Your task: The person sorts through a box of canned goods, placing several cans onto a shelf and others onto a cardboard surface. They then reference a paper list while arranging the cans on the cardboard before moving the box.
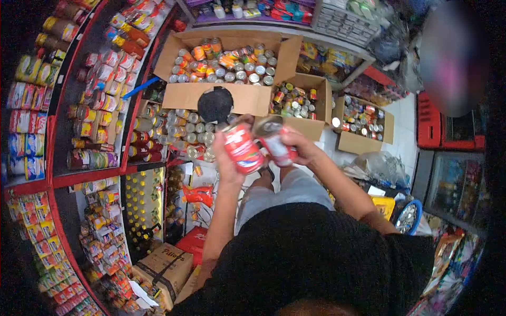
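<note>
My left hand (229,167) is wrapped round a red can (243,148) with a printed label, held tilted in front of my legs. My right hand (304,148) grips a second can (275,143), with a red and pale label and its metal end turned up. The two cans are side by side, close together. Just beyond them are a large open cardboard box (179,97) full of cans and a black rounded thing (215,104) overlapping its front flap.
Stacked cans (192,129) stand left of my hands. Two smaller open boxes, a middle box (328,100) and a right box (389,129), hold more cans. Red-edged shelves (51,210) of packed goods line the left. A carton (166,266) and blue-rimmed basin (417,216) flank me.
</note>
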Available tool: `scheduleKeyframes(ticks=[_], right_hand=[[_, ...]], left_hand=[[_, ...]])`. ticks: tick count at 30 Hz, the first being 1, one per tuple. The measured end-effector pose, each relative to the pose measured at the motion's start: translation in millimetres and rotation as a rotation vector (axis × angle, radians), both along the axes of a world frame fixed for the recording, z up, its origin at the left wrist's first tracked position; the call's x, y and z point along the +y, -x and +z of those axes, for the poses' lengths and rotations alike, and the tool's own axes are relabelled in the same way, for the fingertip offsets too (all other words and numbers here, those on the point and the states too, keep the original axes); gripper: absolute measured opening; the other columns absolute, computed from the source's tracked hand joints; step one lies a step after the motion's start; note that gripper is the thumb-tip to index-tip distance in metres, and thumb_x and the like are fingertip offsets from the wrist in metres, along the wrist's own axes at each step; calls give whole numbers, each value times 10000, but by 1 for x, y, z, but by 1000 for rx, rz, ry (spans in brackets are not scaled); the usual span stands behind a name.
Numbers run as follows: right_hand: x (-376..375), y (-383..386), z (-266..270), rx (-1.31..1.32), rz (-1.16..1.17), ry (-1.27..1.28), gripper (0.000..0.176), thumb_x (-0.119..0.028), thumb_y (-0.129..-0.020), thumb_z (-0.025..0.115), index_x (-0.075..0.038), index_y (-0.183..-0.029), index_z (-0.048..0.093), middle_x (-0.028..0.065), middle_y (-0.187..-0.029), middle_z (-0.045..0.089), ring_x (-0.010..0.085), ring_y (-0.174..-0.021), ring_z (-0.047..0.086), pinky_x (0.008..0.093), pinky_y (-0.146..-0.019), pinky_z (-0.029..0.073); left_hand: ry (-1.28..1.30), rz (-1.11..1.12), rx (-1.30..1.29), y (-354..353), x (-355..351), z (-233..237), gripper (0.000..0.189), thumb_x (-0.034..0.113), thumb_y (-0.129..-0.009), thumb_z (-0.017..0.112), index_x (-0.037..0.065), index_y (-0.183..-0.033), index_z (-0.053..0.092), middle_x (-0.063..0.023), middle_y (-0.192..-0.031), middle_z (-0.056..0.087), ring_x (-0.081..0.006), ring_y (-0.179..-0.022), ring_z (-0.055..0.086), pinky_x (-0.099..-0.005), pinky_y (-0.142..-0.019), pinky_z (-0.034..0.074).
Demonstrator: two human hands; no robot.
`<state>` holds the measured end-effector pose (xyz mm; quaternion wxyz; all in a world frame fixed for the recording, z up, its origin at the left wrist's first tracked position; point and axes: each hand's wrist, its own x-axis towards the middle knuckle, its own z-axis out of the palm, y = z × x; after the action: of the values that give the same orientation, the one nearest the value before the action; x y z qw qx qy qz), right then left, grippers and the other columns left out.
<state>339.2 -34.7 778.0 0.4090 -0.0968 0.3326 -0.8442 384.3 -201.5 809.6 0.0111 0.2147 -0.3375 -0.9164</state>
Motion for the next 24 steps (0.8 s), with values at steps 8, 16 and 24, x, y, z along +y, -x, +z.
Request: scheduleKeyframes(ticks=[8, 16, 24], right_hand=[[-24, -15, -11, 79, -394, -424, 436, -328, -953, 406, -7, -1247, 410, 88, -1104, 543, 154, -1013, 519, 274, -889, 401], [66, 54, -116, 321, -631, -874, 370, -266, -945, 415, 32, -1092, 576, 132, -984, 588, 185, -974, 516, 310, -875, 384], [128, 202, -528, 654, -329, -1697, 236, -97, -725, 556, -32, -941, 626, 178, -881, 633, 329, -847, 602, 403, -764, 481]], left_hand=[[94, -168, 35, -15, 13, -37, 609, 473, -851, 508, 10, -1237, 424, -107, -1112, 566, -216, -972, 587, -358, -829, 504], [-97, -305, 10, 60, 57, -113, 670, 583, -781, 552, 60, -1190, 466, -95, -1055, 593, -237, -895, 613, -407, -793, 518], [-1, -138, -246, 137, 103, -254, 801, 765, -771, 263, 46, -991, 538, -64, -790, 565, -196, -732, 535, -325, -684, 454]])
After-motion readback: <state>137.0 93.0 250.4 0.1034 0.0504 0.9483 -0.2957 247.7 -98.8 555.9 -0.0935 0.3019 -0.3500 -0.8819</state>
